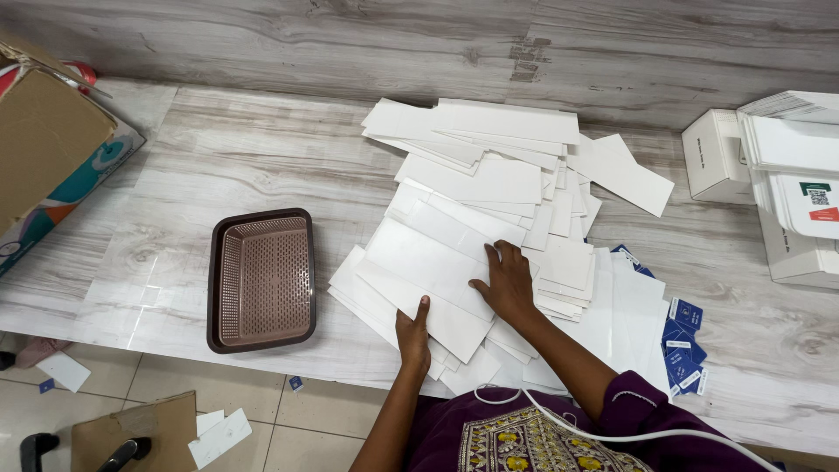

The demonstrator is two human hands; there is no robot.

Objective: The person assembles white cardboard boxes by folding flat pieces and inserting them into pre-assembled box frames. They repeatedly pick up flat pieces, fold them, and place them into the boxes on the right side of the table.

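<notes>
A big pile of white cards [489,245] lies on the desk [175,175], just right of a brown basket tray [261,280]. The left hand [412,334] grips the near edge of one card, fingers curled on it. The right hand [507,281] lies flat on the pile, fingers spread, holding nothing. Small blue cards [683,350] sit right of the pile.

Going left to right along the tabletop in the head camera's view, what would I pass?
Cardboard box → brown perforated tray → left hand → right hand on the pile of white cards → blue printed cards → white boxes.
</notes>
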